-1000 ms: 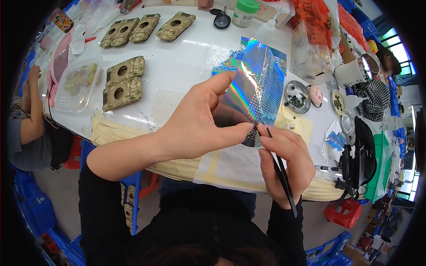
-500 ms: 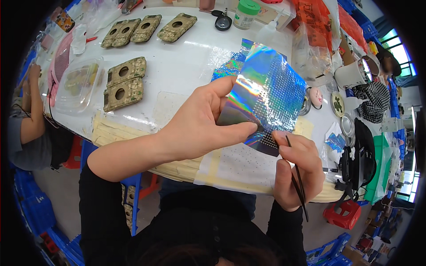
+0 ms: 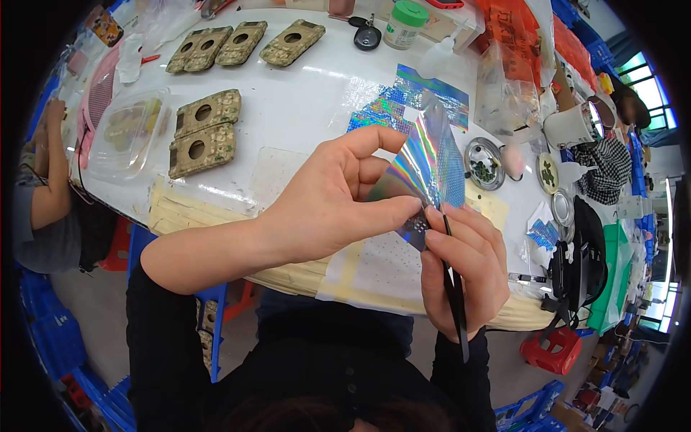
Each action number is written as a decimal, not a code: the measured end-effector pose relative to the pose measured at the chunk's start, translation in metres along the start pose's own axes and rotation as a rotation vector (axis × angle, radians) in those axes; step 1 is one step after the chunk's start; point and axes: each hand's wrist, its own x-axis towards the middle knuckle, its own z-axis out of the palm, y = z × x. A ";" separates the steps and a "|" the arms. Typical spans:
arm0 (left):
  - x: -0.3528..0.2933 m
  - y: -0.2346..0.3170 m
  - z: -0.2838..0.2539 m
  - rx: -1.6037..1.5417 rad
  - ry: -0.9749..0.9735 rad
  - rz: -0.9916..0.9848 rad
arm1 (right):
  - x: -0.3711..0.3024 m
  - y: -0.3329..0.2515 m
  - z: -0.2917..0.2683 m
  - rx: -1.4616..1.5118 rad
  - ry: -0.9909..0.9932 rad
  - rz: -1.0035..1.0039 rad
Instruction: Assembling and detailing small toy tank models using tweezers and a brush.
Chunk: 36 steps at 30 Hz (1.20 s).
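My left hand (image 3: 338,183) is closed on a shiny holographic sticker sheet (image 3: 417,165), thumb on its near edge. The sheet is bent and tilted, with rows of tiny dots on it. Black tweezers (image 3: 453,295) sit in my closed right hand (image 3: 471,266), its thumb and forefinger tips at the sheet's lower edge beside my left thumb. Whether the tweezer tips hold anything is too small to tell. Below the hands lies a white paper (image 3: 381,281) with small dark specks. More holographic sheets (image 3: 439,97) lie on the table behind.
Camouflage toy tank hulls (image 3: 205,137) stand at left and far left, by a clear plastic box (image 3: 129,140). A round metal tin (image 3: 486,164) with dark green bits sits to the right. A green-capped jar (image 3: 405,25) and a white bottle (image 3: 437,57) stand behind. Another person's arm (image 3: 54,165) is far left.
The sheet has turned and bent, showing its face more edge-on. My right hand has moved left to the sheet's edge, and the tweezers now point more upright. The left hand barely moved.
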 end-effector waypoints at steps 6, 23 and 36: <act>-0.003 0.004 0.001 0.051 0.026 -0.004 | -0.001 -0.001 0.000 -0.008 0.001 0.012; -0.002 0.006 0.000 0.138 0.064 -0.059 | -0.002 0.002 0.004 0.024 0.021 0.032; -0.002 0.005 0.000 0.098 0.053 -0.045 | -0.002 0.002 0.006 0.055 0.041 0.042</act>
